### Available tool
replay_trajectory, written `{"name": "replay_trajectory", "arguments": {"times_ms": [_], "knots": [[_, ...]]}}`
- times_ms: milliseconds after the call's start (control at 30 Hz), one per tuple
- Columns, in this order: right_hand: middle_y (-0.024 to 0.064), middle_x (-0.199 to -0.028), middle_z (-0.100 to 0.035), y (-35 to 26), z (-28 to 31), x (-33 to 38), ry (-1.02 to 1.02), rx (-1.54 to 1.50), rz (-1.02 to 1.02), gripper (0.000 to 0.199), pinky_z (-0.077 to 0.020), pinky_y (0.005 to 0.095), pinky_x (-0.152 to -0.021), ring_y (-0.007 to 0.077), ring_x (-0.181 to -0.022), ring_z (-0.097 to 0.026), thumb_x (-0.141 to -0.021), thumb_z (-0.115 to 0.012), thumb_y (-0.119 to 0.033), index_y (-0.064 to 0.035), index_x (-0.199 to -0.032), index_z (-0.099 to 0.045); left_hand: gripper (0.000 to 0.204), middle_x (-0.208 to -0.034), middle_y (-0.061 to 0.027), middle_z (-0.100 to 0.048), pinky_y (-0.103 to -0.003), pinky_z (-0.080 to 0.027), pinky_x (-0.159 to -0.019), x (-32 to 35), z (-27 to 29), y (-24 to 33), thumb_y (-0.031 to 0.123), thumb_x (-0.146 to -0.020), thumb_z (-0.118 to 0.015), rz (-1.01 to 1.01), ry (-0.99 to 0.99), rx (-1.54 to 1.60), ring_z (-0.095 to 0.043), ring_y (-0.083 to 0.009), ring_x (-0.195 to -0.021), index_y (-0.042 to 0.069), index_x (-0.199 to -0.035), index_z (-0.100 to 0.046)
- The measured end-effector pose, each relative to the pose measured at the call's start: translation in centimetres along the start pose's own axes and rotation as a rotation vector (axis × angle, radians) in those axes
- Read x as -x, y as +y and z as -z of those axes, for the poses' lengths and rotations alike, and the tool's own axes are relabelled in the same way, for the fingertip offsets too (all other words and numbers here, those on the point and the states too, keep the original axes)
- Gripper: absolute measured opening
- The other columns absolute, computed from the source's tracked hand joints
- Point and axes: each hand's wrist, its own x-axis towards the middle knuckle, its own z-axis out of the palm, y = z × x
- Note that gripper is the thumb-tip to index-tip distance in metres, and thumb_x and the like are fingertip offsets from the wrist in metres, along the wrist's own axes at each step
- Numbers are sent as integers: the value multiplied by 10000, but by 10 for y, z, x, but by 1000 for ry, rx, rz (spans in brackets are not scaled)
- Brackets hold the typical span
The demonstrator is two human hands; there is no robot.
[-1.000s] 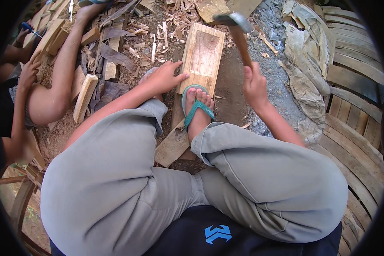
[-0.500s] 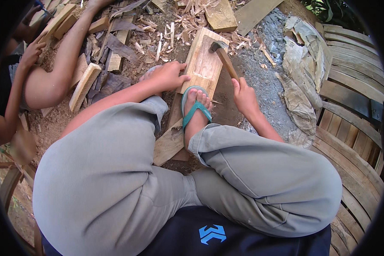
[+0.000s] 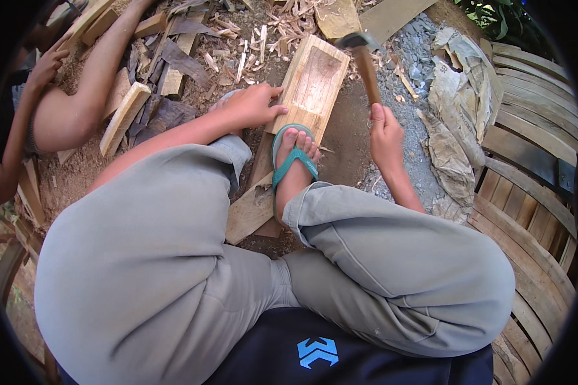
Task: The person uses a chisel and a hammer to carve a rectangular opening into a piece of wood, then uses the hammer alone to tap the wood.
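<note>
A pale wooden block (image 3: pixel 300 114) with a shallow rectangular hollow cut in its top lies on the ground in front of me. My left hand (image 3: pixel 253 106) grips its left edge, thumb and fingers against the wood. My foot in a green flip-flop (image 3: pixel 297 160) presses on the block's near end. Closed around the wooden handle of a small adze (image 3: pixel 368 76) is my right hand (image 3: pixel 386 138). The adze's dark metal head is raised in the air, right of the block's far end and apart from the wood.
Wood shavings (image 3: pixel 282 48) and offcuts (image 3: pixel 125 119) litter the ground ahead and left. Another person's arm and leg (image 3: pixel 77 115) are at the far left. Grey gravel (image 3: pixel 408 122), a crumpled paper sack (image 3: pixel 459 109) and curved wooden slats (image 3: pixel 533 96) lie on the right.
The adze head has lifted off the block's hollow and swung up to the right with my right hand. My left hand and foot stay on the block.
</note>
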Motion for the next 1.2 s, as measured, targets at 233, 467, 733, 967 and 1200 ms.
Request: {"name": "replay_trajectory", "arguments": {"times_ms": [233,467,733,967,1200], "knots": [[225,-682,-594,58,-47,-1,-51,204,36,421,-460,477,-625,377,-677,-658,-1085,-434,-410,-10,-1011,-544,651,-1172,-174,-723,-442,-541,-917,-9,-5,0,448,-863,-737,-42,-5,-5,-696,-340,-1079,70,-1378,-614],[173,-639,-583,15,-19,12,210,-83,78,447,-431,435,-553,314,-558,-589,-1090,-436,-414,-6,-977,-580,653,-1156,-169,-727,-426,-548,-898,-8,-1,-3,456,-861,-741,-30,-7,30,-698,-341,-1067,67,-1372,-619],[196,-676,-608,22,-2,-9,-27,-121,-106,472,-440,421,-559,352,-584,-578,-1088,-430,-433,-4,-950,-572,499,-1054,-188,-735,-471,-548,-857,-7,5,4,469,-844,-747,24,-42,-28,-704,-362,-1023,69,-1140,-720],[53,-642,-545,34,-20,-8,-77,162,-15,443,-403,337,-539,144,-571,-538,-1087,-442,-452,-43,-965,-562,527,-1021,-196,-734,-467,-547,-849,-5,9,11,477,-841,-747,14,-76,-37,-709,-366,-999,44,-1138,-722],[204,-654,-583,20,-28,10,91,76,90,393,-443,484,-576,328,-564,-601,-1095,-411,-406,-38,-1046,-541,618,-1135,-181,-728,-446,-545,-897,-6,1,5,468,-853,-747,8,-32,-27,-700,-348,-1061,63,-1312,-663]]}}
